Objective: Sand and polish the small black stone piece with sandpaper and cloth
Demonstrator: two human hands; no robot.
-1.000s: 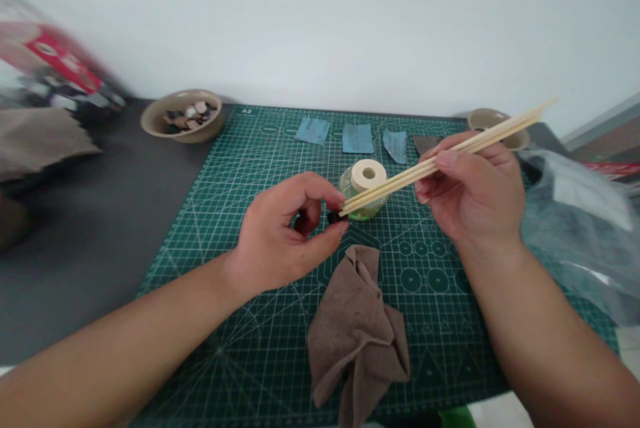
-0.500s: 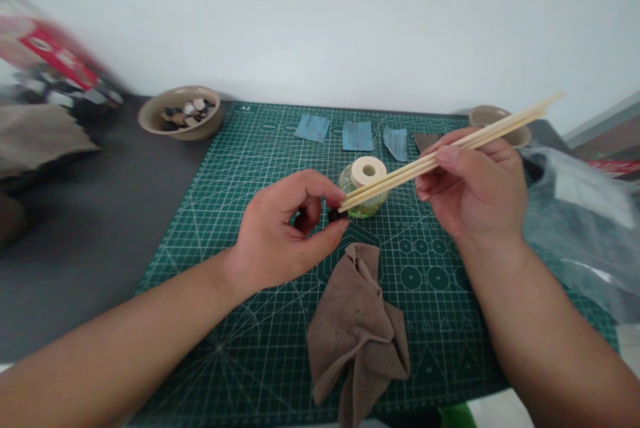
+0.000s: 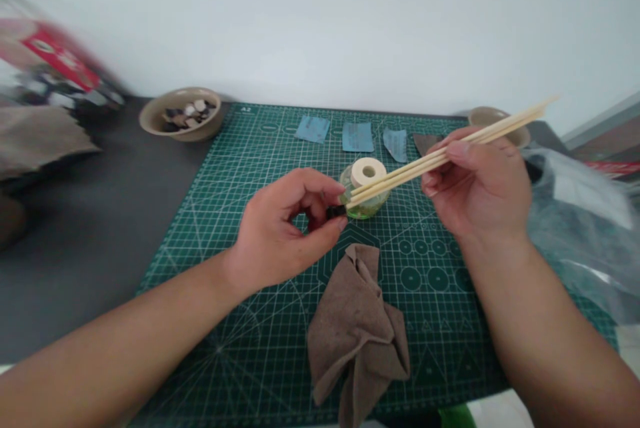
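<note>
My right hand (image 3: 483, 181) grips several thin, pale wooden sticks (image 3: 400, 177), which slant down to the left. Between the thumb and fingers of my left hand (image 3: 293, 225) is a small black band (image 3: 336, 212), close to the lower stick ends; its exact kind is hard to make out. Just behind those ends stands a small glass bottle (image 3: 367, 210) with greenish contents and a round cream lid (image 3: 369, 172) that has a hole in its middle. A crumpled brown cloth (image 3: 355, 321) lies in front of the bottle.
A green cutting mat (image 3: 210, 208) covers the grey table (image 3: 120, 208). Blue paper pieces (image 3: 357, 137) lie along its back. At the back left is a bowl (image 3: 207, 125) of small chips; another bowl (image 3: 493, 115) stands back right, near a clear plastic bag (image 3: 575, 235).
The sticks and my right hand have shifted slightly to the right. Their lower ends have drawn away from my left fingertips and the black band, which stays in my left hand.
</note>
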